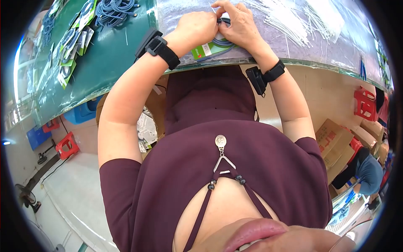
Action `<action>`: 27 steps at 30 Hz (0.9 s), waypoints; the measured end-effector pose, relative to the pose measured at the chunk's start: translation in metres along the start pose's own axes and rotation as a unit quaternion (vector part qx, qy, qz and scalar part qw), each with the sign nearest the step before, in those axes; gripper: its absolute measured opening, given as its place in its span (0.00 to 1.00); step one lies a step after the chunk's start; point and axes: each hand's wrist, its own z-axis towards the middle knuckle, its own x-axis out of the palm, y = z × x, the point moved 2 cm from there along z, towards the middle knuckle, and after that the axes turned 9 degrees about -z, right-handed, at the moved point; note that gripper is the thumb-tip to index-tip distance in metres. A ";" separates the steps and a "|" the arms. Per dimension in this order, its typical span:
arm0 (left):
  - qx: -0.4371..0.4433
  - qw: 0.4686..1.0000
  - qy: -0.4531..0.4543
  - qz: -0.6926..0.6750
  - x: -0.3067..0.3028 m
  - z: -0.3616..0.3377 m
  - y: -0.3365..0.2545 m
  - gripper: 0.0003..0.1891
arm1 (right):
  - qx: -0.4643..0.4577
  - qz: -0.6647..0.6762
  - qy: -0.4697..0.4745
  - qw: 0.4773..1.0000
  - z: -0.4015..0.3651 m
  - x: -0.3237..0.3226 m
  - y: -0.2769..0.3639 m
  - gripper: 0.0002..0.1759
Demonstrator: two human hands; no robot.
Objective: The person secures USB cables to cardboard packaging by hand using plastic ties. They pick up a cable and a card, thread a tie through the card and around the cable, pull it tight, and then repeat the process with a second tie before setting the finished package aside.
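My left hand (196, 27) is closed, its fingertips meeting the coil of a dark grey-blue cable (222, 42). From the other side my right hand (242, 26) bends its thumb and fingers around the top of the same coil. A green and white packaging card (202, 51) lies under the cable, partly covered by my left hand. A thin white strip shows near the fingertips, but its full shape is hidden. Loose white cable ties (283, 23) are spread on the table to the right of my right hand.
More coiled cables (114, 11) lie at the table's upper left, near a row of carded cables (74, 46). The table edge (310, 61) runs just before my body. Red stools (365, 104), cardboard boxes (333, 140) and another person (369, 172) are at the right.
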 end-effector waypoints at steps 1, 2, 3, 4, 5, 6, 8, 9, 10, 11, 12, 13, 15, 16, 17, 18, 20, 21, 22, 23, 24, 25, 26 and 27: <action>-0.021 1.000 0.006 0.007 0.002 -0.002 0.000 0.13 | 0.009 -0.007 0.004 1.000 -0.004 0.005 -0.003 0.24; -0.043 0.999 0.012 0.013 0.003 -0.004 0.000 0.13 | 0.019 -0.013 0.009 1.000 -0.006 0.009 -0.004 0.26; -0.046 0.999 0.009 0.018 0.003 -0.005 -0.002 0.13 | 0.014 -0.009 0.006 1.000 -0.007 0.010 -0.004 0.26; -0.064 0.998 0.006 0.016 0.003 -0.006 -0.004 0.14 | 0.016 -0.015 0.002 1.000 -0.008 0.010 -0.004 0.25; -0.082 0.997 0.003 0.014 0.003 -0.007 -0.006 0.14 | 0.018 -0.021 -0.001 1.000 -0.008 0.010 -0.004 0.25; -0.099 0.995 0.000 0.012 0.003 -0.008 -0.008 0.14 | 0.021 -0.027 -0.005 0.999 -0.009 0.010 -0.004 0.25; -0.113 0.993 -0.016 0.012 0.004 -0.009 -0.014 0.14 | 0.016 -0.029 -0.011 0.999 -0.009 0.013 -0.006 0.24; -0.127 0.991 -0.028 0.006 0.005 -0.011 -0.016 0.14 | 0.013 -0.033 -0.012 0.999 -0.009 0.014 -0.006 0.24; -0.141 0.989 -0.041 0.000 0.005 -0.013 -0.017 0.15 | 0.010 -0.038 -0.013 0.999 -0.009 0.015 -0.007 0.23; -0.142 0.989 -0.046 0.001 0.003 -0.014 -0.016 0.15 | 0.005 -0.038 -0.015 0.999 -0.007 0.017 -0.008 0.23; -0.151 0.988 -0.038 -0.007 0.002 -0.015 -0.015 0.15 | 0.003 -0.045 -0.013 0.999 -0.006 0.018 -0.008 0.23; -0.159 0.987 -0.028 -0.016 0.001 -0.018 -0.015 0.14 | 0.001 -0.052 -0.011 0.999 -0.007 0.019 -0.007 0.23; -0.167 0.986 -0.022 -0.020 -0.001 -0.021 -0.017 0.14 | -0.002 -0.058 -0.013 0.998 -0.010 0.018 -0.005 0.22; -0.183 0.982 -0.025 -0.024 0.001 -0.021 -0.017 0.14 | 0.002 -0.061 -0.010 0.998 -0.010 0.018 -0.004 0.22; -0.200 0.979 -0.029 -0.028 0.002 -0.021 -0.016 0.14 | 0.005 -0.065 -0.007 0.998 -0.010 0.019 -0.004 0.22; -0.216 0.975 -0.032 -0.032 0.004 -0.021 -0.014 0.13 | 0.009 -0.068 -0.004 0.998 -0.009 0.019 -0.004 0.22; -0.172 0.983 -0.063 -0.008 0.006 -0.023 -0.009 0.13 | 0.002 -0.062 -0.009 0.998 -0.010 0.021 -0.006 0.22; -0.130 0.987 -0.091 0.011 0.007 -0.023 -0.007 0.13 | -0.004 -0.057 -0.007 0.998 -0.011 0.021 -0.009 0.23; -0.089 0.989 -0.117 0.029 0.009 -0.021 -0.005 0.13 | -0.010 -0.050 -0.004 0.999 -0.010 0.022 -0.011 0.23; -0.090 0.989 -0.117 0.031 0.011 -0.018 0.000 0.13 | -0.011 -0.049 -0.005 0.999 -0.009 0.021 -0.012 0.23; -0.055 0.992 -0.115 0.011 0.014 -0.012 0.004 0.13 | -0.013 -0.050 -0.008 0.999 -0.010 0.021 -0.011 0.23; -0.021 0.993 -0.112 -0.010 0.014 -0.007 0.006 0.13 | -0.015 -0.052 -0.009 0.998 -0.010 0.021 -0.011 0.24; 0.014 0.993 -0.110 -0.032 0.015 -0.004 0.008 0.12 | -0.018 -0.055 -0.011 0.998 -0.010 0.020 -0.010 0.24; 0.015 0.993 -0.110 -0.032 0.016 -0.001 0.011 0.12 | -0.017 -0.055 -0.011 0.998 -0.009 0.020 -0.011 0.24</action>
